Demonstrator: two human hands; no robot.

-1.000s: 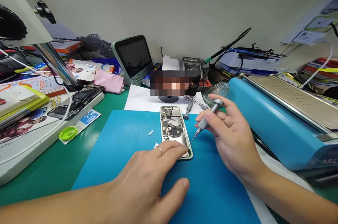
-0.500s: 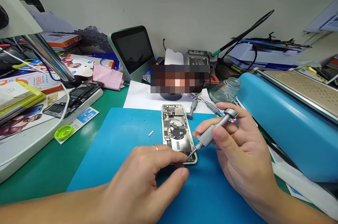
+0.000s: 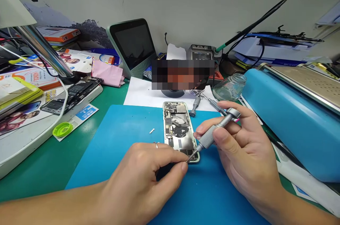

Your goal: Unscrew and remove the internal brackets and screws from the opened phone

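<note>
An opened smartphone point(image 3: 180, 131) with bare inner parts lies on the blue mat point(image 3: 127, 126). My right hand point(image 3: 247, 150) grips a grey precision screwdriver point(image 3: 209, 136), slanted so its thin tip points down and left to the phone's lower edge. My left hand point(image 3: 148, 172) is over the phone's lower left corner. Its thumb and index fingertip are pinched together right at the driver's tip; whatever they hold there is too small to make out. A small silvery part point(image 3: 152, 131) lies on the mat left of the phone.
Two more screwdrivers, one grey point(image 3: 196, 105), lie beyond the phone near a glass jar point(image 3: 230, 87). A blue machine point(image 3: 287, 122) borders the right side. At left are a green cap point(image 3: 62, 129), another opened phone point(image 3: 74, 94) and a lamp stand point(image 3: 45, 51). A screen device point(image 3: 132, 46) stands behind.
My left thumb has moved up to meet the index finger at the screwdriver's tip, closing the gap between them. My right hand keeps its hold. The view has shifted slightly.
</note>
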